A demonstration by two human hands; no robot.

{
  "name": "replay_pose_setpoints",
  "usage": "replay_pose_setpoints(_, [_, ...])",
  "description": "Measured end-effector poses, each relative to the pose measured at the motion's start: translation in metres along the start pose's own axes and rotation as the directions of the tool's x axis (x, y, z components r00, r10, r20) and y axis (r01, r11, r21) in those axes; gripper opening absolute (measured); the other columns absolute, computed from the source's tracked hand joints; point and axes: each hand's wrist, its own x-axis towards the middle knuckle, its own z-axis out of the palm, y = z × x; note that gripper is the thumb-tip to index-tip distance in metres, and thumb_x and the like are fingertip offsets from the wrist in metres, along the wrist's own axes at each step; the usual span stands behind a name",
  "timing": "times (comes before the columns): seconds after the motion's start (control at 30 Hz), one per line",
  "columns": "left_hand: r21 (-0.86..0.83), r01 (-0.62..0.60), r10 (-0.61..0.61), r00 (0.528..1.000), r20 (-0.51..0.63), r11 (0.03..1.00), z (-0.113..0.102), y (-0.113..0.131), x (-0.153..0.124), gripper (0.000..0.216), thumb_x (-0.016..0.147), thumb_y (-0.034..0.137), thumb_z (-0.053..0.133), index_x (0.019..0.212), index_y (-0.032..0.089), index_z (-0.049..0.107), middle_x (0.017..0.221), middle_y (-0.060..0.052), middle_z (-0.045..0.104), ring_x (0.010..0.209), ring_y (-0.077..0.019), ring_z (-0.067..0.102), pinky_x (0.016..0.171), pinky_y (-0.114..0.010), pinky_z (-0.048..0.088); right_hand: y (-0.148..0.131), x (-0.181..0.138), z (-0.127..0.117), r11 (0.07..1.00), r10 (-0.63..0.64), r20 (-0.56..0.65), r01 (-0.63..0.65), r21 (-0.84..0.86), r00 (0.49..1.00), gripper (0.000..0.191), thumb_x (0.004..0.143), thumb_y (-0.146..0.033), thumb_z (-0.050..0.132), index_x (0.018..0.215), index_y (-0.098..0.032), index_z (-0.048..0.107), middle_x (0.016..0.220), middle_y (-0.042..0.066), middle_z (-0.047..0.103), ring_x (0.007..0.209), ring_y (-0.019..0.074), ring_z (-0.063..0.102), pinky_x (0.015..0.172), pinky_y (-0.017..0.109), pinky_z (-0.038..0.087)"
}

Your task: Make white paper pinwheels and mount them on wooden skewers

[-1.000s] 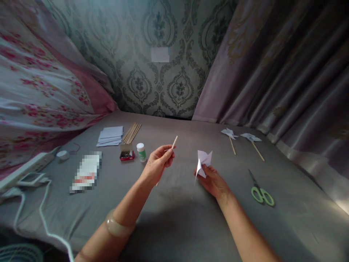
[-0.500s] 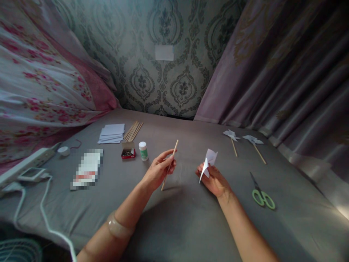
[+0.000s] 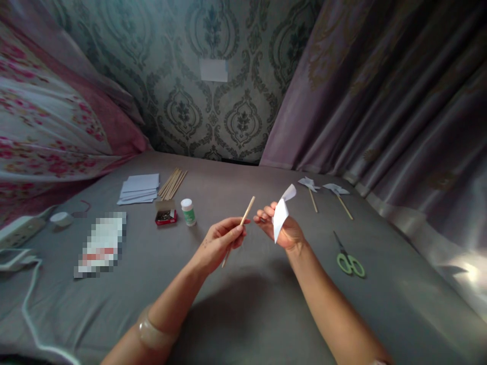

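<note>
Pinched between the thumb and fingers of my left hand (image 3: 224, 237) is a thin wooden stick (image 3: 248, 209), tilted with its top end to the right. My right hand (image 3: 291, 234) holds a folded white paper pinwheel (image 3: 280, 217), its blades standing up in front of the palm. Thumb and fingertips point toward the stick, with a small gap between the two hands. Whether a pin sits in the pinwheel's centre is too small to tell. Two finished-looking pinwheels on sticks (image 3: 312, 195) (image 3: 340, 197) lie at the back right.
Green-handled scissors (image 3: 350, 262) lie at the right. At the left are stacked white paper (image 3: 139, 188), several wooden sticks (image 3: 173, 183), a red box of small metal pieces (image 3: 166, 217), a white-capped bottle (image 3: 188, 213), a blurred packet (image 3: 102, 246) and a power strip (image 3: 19, 230) with a white cable.
My right hand has risen and come closer to my left hand, turning the paper pinwheel. The stick stays in my left hand. The view has shifted to the right.
</note>
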Motion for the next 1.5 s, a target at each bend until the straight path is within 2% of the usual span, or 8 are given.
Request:
replay_pose_setpoints(0.13, [0.034,-0.031,0.03,0.999,0.027,0.999,0.002,-0.002,-0.002,0.034,0.076,0.035,0.073,0.104,0.015,0.07,0.069,0.0,0.057,0.055,-0.0057,0.045,0.051,-0.02,0.031,0.01,0.01,0.005,0.999,-0.001,0.016,0.0,0.052,1.0,0.025,0.062,-0.034,0.084,0.065,-0.025,0.061,0.059,-0.007,0.05,0.065,0.011,0.047,0.072,0.029,0.044])
replay_pose_setpoints(0.3, [0.014,-0.039,0.039,0.999,0.023,0.999,0.005,0.0,-0.003,0.037,0.073,0.035,0.075,0.104,0.015,0.069,0.064,0.002,0.056,0.05,-0.0054,0.044,0.047,-0.02,0.029,0.013,0.019,0.011,0.998,-0.003,-0.03,0.005,0.063,1.0,0.029,0.06,-0.038,0.084,0.063,-0.024,0.058,0.057,-0.007,0.049,0.061,0.0121,0.045,0.066,0.03,0.043])
replay_pose_setpoints(0.5, [-0.003,-0.03,0.03,1.0,-0.002,1.0,0.006,0.001,-0.004,0.038,0.071,0.033,0.077,0.103,0.015,0.069,0.062,0.001,0.059,0.048,-0.0056,0.046,0.045,-0.02,0.03,0.014,0.027,0.015,0.999,-0.031,-0.031,0.032,0.02,0.999,0.032,0.06,-0.043,0.082,0.062,-0.025,0.056,0.054,-0.007,0.045,0.058,0.0116,0.043,0.061,0.028,0.041])
replay_pose_setpoints(0.63, [-0.017,-0.022,0.022,1.0,-0.001,1.0,0.006,-0.001,-0.004,0.036,0.071,0.031,0.077,0.103,0.016,0.07,0.062,0.001,0.06,0.045,-0.0053,0.047,0.043,-0.019,0.03,0.018,0.026,0.016,1.0,-0.021,-0.061,0.022,0.014,0.998,0.033,0.057,-0.04,0.084,0.06,-0.024,0.056,0.053,-0.007,0.046,0.057,0.0118,0.044,0.06,0.029,0.041])
replay_pose_setpoints(0.97, [-0.029,-0.01,0.011,0.999,0.03,1.0,0.008,-0.01,-0.005,0.033,0.075,0.029,0.075,0.105,0.017,0.07,0.064,0.001,0.061,0.044,-0.0059,0.05,0.042,-0.019,0.034,0.016,0.023,0.016,0.999,-0.045,-0.032,0.044,-0.011,0.998,0.032,0.058,-0.037,0.083,0.057,-0.024,0.054,0.05,-0.007,0.042,0.055,0.0112,0.041,0.06,0.029,0.039])
replay_pose_setpoints(1.17, [-0.014,-0.016,0.017,1.0,0.02,1.0,0.009,-0.01,-0.005,0.033,0.075,0.03,0.075,0.104,0.016,0.07,0.063,0.0,0.06,0.045,-0.0066,0.05,0.042,-0.02,0.034,0.016,0.023,0.014,1.0,-0.015,-0.027,0.015,0.005,1.0,0.037,0.054,-0.035,0.086,0.053,-0.023,0.051,0.05,-0.007,0.039,0.056,0.0113,0.04,0.063,0.029,0.04])
replay_pose_setpoints(1.33, [0.004,-0.011,0.011,1.0,0.003,1.0,0.011,-0.009,-0.007,0.038,0.074,0.032,0.075,0.109,0.016,0.07,0.063,0.0,0.06,0.045,-0.007,0.05,0.043,-0.02,0.036,0.018,0.024,0.013,1.0,-0.022,-0.031,0.021,-0.016,0.999,0.039,0.056,-0.039,0.084,0.052,-0.022,0.049,0.05,-0.007,0.037,0.054,0.0114,0.038,0.057,0.028,0.037])
replay_pose_setpoints(1.5, [0.013,-0.009,0.009,1.0,0.002,1.0,0.011,-0.008,-0.007,0.041,0.074,0.033,0.075,0.111,0.016,0.069,0.063,0.0,0.06,0.045,-0.0072,0.051,0.042,-0.021,0.036,0.021,0.024,0.01,0.999,-0.041,-0.025,0.04,-0.032,0.999,0.035,0.061,-0.039,0.081,0.053,-0.023,0.051,0.051,-0.006,0.039,0.056,0.0117,0.04,0.058,0.029,0.038])
